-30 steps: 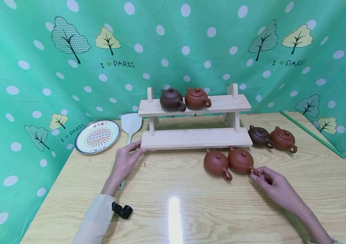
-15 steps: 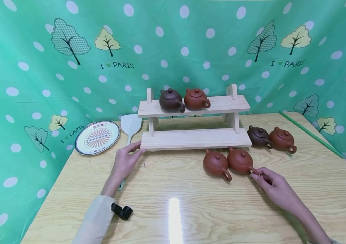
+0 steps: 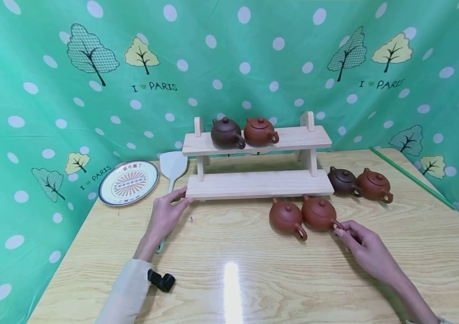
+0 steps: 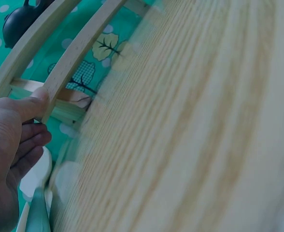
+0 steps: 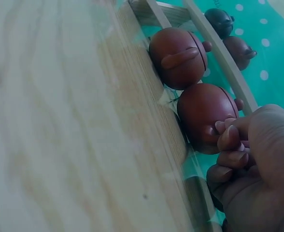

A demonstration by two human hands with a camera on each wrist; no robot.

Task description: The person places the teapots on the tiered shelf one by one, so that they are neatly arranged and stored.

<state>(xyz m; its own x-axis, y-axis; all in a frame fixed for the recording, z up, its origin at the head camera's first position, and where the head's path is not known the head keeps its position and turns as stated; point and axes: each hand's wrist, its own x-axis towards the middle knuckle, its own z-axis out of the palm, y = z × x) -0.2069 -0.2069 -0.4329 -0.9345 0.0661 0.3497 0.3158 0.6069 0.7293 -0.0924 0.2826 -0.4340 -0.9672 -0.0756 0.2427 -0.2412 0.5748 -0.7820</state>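
My right hand [image 3: 368,249] pinches the handle of a reddish-brown teapot [image 3: 318,213] on the table, in front of the shelf's right end. A second reddish-brown teapot [image 3: 286,218] sits just left of it, the two side by side. At the shelf's left end, my left hand [image 3: 165,216] grips the lower board of the two-tier wooden shelf [image 3: 253,183]; in the left wrist view the thumb lies on the board [image 4: 67,67] with the fingers curled below. A dark brown teapot [image 3: 227,132] and a reddish-brown teapot [image 3: 260,131] stand on the upper board.
Right of the shelf stand another dark teapot [image 3: 343,181] and a reddish teapot [image 3: 374,184]. A green stick [image 3: 413,177] lies along the right edge. At left are a patterned plate [image 3: 129,183] and a pale spatula [image 3: 173,164], partly behind the left forearm. A green curtain [image 3: 229,58] hangs behind.
Almost nothing moves. The right hand's fingers settle slightly on the teapot handle; the left hand stays at the shelf and the teapots keep their places.
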